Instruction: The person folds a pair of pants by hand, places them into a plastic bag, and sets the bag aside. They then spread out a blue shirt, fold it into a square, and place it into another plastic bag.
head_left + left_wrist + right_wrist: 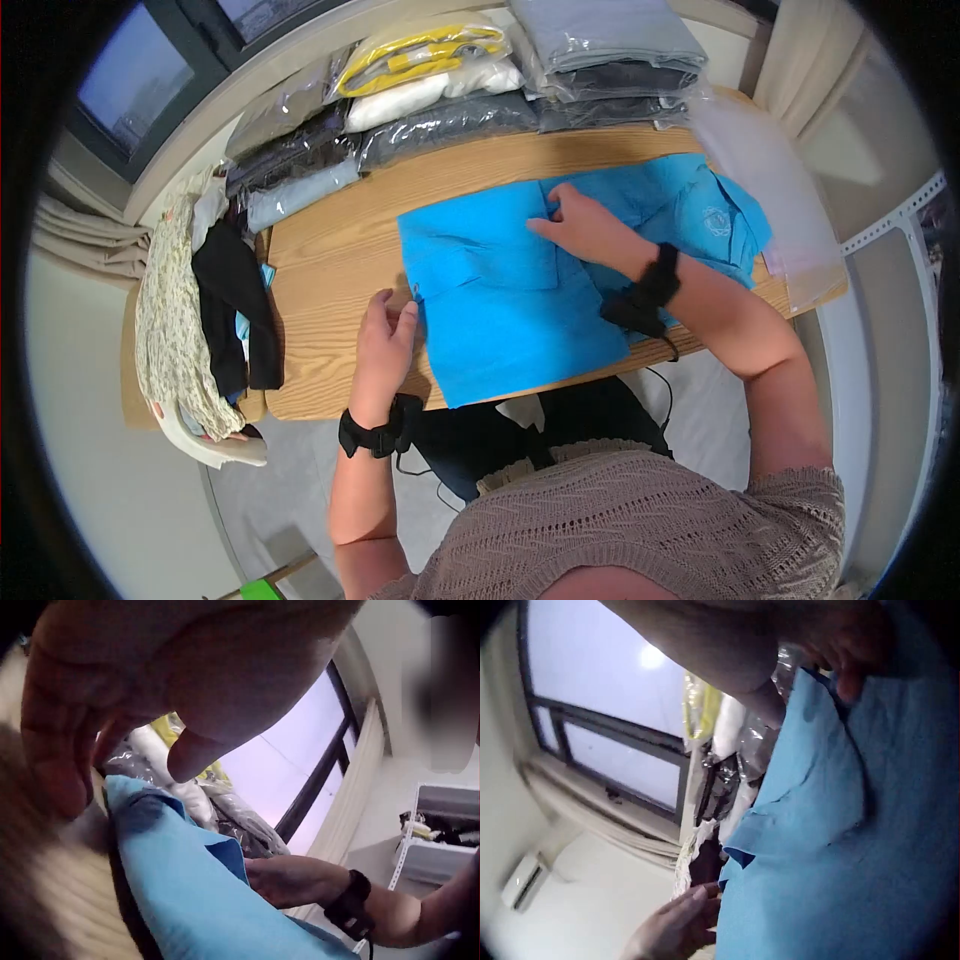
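A bright blue garment (520, 335) lies partly folded on the wooden table, with a squarish flap turned over at its upper left. Near its right end shows a small white printed emblem. My right hand (590, 232) is over the garment at the flap's right edge, thumb and fingers apart, the fingertips right at the cloth. Beside the garment's left edge is my left hand (385, 335), its fingers relaxed and the thumb close to the cloth. In the left wrist view, the blue cloth (180, 862) rises in a loose fold below the left hand.
Plastic-bagged folded clothes (440, 85) are stacked along the table's back, below a window. At the left, a patterned cloth (175, 310) and a black garment (235, 300) hang over a white basket (215, 448). Clear plastic bags (770, 180) lie at the right end.
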Available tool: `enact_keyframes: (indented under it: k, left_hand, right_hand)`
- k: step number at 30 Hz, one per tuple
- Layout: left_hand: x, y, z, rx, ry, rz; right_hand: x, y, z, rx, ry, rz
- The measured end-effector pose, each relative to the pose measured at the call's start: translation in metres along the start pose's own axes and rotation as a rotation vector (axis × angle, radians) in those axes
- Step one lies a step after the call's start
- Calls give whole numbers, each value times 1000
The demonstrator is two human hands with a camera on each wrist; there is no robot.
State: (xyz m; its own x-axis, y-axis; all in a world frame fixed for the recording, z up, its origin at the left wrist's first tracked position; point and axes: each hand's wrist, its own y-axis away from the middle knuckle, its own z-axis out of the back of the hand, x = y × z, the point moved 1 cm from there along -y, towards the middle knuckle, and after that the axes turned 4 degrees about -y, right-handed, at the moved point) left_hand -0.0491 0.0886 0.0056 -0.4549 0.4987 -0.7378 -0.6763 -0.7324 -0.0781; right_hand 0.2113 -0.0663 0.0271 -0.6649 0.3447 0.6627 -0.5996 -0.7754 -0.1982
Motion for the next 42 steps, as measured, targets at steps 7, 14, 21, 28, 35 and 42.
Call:
enact_keyframes:
  k: [7,14,21,28,35,42]
  left_hand:
    - [-20,4,-6,128,40,44]
    - [-14,3,-11,115,-217,-242]
    - [-17,7,-9,149,-309,-173]
    - [-17,7,-9,197,-322,-108]
    - [-15,9,-8,191,-273,-102]
    - [-9,8,-10,179,-295,-146]
  right_hand:
    - [-21,-25,-6,220,-589,-386]
    - [-16,-21,-10,-9,-788,-401]
    - [-13,-19,10,53,-682,-465]
    - [-17,-25,15,368,-586,-640]
    - [-7,-32,4,321,-663,-227]
    - [22,-11,20,484,-794,-275]
